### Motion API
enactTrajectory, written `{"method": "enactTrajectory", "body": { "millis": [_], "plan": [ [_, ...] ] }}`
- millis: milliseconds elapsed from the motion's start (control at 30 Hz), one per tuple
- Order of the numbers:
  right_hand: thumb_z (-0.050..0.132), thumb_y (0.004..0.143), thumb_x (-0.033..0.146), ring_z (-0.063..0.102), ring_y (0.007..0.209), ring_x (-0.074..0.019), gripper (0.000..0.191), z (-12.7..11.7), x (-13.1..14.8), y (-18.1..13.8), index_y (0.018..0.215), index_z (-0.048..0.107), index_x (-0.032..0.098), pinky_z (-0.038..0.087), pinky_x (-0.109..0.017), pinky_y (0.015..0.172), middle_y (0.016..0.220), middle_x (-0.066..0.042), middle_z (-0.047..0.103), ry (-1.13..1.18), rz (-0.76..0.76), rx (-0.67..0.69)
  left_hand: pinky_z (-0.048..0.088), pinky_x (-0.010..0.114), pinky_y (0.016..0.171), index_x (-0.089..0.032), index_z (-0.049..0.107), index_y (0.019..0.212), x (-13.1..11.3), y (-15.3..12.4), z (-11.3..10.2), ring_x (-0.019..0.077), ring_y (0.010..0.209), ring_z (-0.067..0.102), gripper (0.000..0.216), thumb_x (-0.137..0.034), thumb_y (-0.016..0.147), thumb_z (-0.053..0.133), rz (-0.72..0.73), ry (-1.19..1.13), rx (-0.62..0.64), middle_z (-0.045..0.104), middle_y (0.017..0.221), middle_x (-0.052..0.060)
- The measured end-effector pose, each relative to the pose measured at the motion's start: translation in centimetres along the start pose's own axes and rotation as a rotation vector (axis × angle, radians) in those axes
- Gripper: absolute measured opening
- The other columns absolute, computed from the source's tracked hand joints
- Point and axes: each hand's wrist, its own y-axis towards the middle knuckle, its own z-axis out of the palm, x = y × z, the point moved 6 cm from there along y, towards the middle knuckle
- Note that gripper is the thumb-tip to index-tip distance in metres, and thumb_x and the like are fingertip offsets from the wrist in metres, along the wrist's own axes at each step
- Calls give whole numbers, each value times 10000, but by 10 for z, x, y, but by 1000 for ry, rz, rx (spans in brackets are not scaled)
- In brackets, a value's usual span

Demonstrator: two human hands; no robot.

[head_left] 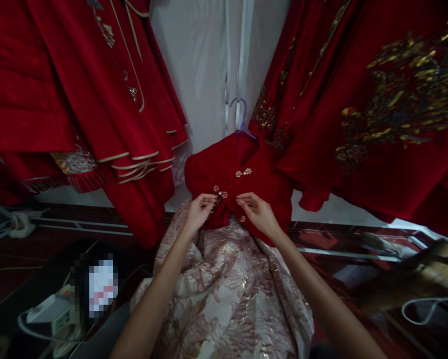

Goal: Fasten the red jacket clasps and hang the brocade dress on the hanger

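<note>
A red jacket (212,162) hangs on a purple hanger (243,117) in front of me. Flower-shaped clasps with pearl-like beads run down its front; one clasp (243,173) sits near the neck and another clasp (220,192) lower on the left panel. My left hand (201,212) is closed in a pinch at the left front edge, right by that lower clasp. With thumb and fingers pressed together, my right hand (259,213) pinches the right front panel above a small flower ornament (242,219). Under the jacket hangs a pale brocade skirt (227,289) with a metallic floral pattern.
Red garments (134,124) with gold trim hang on the left, and red garments with gold sequins (414,89) on the right. White rack poles (242,55) stand behind the jacket. At lower left is a phone-like screen (103,288) beside a white box (52,311).
</note>
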Motion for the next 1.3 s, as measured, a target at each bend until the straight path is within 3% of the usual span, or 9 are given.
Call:
{"method": "enactTrajectory", "body": {
  "millis": [67,167,267,433,600,767,1000,1133,1300],
  "plan": [
    [518,851,324,656,866,-163,204,-18,-16,-15,989,594,195,543,-331,782,967,-70,673,-50,54,-33,477,252,732,-154,635,826,8,-12,-4,116,756,596,170,-125,668,581,0,95,-56,666,888,49],
    [537,825,283,652,820,-161,186,-27,-35,-28,970,607,190,534,-349,784,901,-58,675,-156,123,45,471,257,745,-151,612,858,25,-31,-6,115,766,584,246,-58,635,570,-29,178,-101,641,887,45],
    [553,800,255,637,833,-161,222,-18,-46,-29,1008,596,191,529,-343,778,903,-54,658,-196,133,90,476,254,710,-154,577,897,37,-46,-2,113,738,578,279,-67,632,583,-30,220,-90,614,855,29],
    [591,746,238,585,816,-173,184,8,-52,-32,920,567,183,518,-325,708,923,-73,580,-349,48,22,478,256,708,-176,569,847,30,-54,1,126,736,584,166,-186,688,619,61,243,-115,609,817,21],
    [595,750,283,578,756,-152,158,14,-58,-35,820,478,203,502,-301,712,827,-26,567,-236,33,15,472,245,653,-183,576,790,30,-53,-4,126,668,584,153,-269,694,659,42,253,-135,609,733,9],
    [613,739,294,562,748,-168,299,12,-67,-32,997,494,201,492,-314,714,818,-33,562,-281,27,-40,478,240,662,-171,589,812,32,-53,5,124,699,599,145,-259,713,647,51,220,-36,634,767,23],
    [546,748,212,547,794,-189,130,14,-57,-35,871,504,210,473,-336,749,884,-54,552,-515,-40,-130,481,235,647,-179,647,916,33,-53,18,134,752,626,187,-200,735,607,53,283,72,671,823,39],
    [562,755,232,575,739,-160,99,8,-62,-33,825,498,206,482,-302,728,810,-21,584,-378,-2,-112,499,253,668,-187,655,878,36,-52,20,137,735,626,159,-183,724,618,83,333,39,668,805,34],
    [677,693,324,611,714,-144,234,4,-70,-26,817,546,176,502,-259,672,763,-26,627,-41,149,-25,494,249,683,-186,647,857,35,-52,20,130,738,626,117,-196,751,599,121,397,-13,669,801,27]
  ]
}}
